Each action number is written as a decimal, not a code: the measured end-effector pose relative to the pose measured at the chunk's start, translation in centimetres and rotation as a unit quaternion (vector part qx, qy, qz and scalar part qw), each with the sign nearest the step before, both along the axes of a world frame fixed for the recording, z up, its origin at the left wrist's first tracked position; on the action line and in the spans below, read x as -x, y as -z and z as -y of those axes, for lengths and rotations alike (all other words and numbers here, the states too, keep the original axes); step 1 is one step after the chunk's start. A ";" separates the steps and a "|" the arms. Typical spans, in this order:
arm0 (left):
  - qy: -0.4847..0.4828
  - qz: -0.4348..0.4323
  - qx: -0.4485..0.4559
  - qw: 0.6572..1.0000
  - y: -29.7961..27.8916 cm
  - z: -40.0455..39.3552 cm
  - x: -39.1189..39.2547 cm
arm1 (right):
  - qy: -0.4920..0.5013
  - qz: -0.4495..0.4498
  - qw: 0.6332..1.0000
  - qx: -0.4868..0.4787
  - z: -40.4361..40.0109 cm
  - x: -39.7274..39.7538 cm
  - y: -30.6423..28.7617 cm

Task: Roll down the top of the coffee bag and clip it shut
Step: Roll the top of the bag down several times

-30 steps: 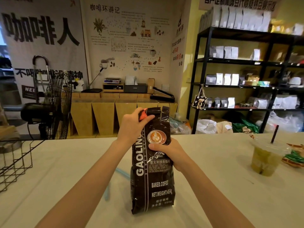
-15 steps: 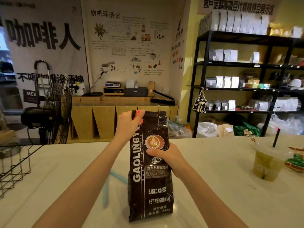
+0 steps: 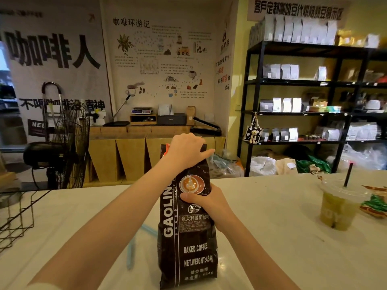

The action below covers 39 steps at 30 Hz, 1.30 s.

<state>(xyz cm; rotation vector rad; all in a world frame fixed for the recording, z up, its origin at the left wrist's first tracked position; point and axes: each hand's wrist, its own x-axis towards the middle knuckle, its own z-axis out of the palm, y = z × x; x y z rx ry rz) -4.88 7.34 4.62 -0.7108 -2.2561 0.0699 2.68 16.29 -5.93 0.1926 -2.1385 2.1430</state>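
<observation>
A tall black coffee bag (image 3: 188, 245) with white lettering stands upright on the white table (image 3: 272, 237) in front of me. My left hand (image 3: 186, 152) lies over the bag's top edge, fingers curled across it and reaching to the right corner. A bit of an orange-red clip (image 3: 167, 147) shows at the top left corner, beside that hand. My right hand (image 3: 206, 203) grips the bag's right side at mid height, thumb on the front below the coffee-cup picture. The bag's opening is hidden under my left hand.
A plastic cup of green drink (image 3: 338, 208) with a black straw stands at the right, snack packets (image 3: 374, 204) beyond it. A black wire basket (image 3: 15, 214) sits at the table's left edge. A light blue strip (image 3: 132, 254) lies on the table behind the bag.
My left hand has slid from the bag's top left corner across to the right, now covering most of the top edge. The right hand keeps its grip on the bag's side.
</observation>
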 end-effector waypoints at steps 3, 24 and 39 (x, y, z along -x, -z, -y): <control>0.039 -0.026 -0.023 0.999 0.4 -0.2 0.0 | 0.006 0.000 1.000 0.004 -0.1 -0.2 0.0; 0.099 -0.009 -0.216 0.971 1.4 0.8 0.2 | 0.052 0.002 0.974 0.222 -0.6 -2.7 2.5; 0.112 -0.011 -0.375 0.920 1.1 1.0 -0.5 | 0.134 -0.148 0.973 0.113 2.1 -4.6 2.9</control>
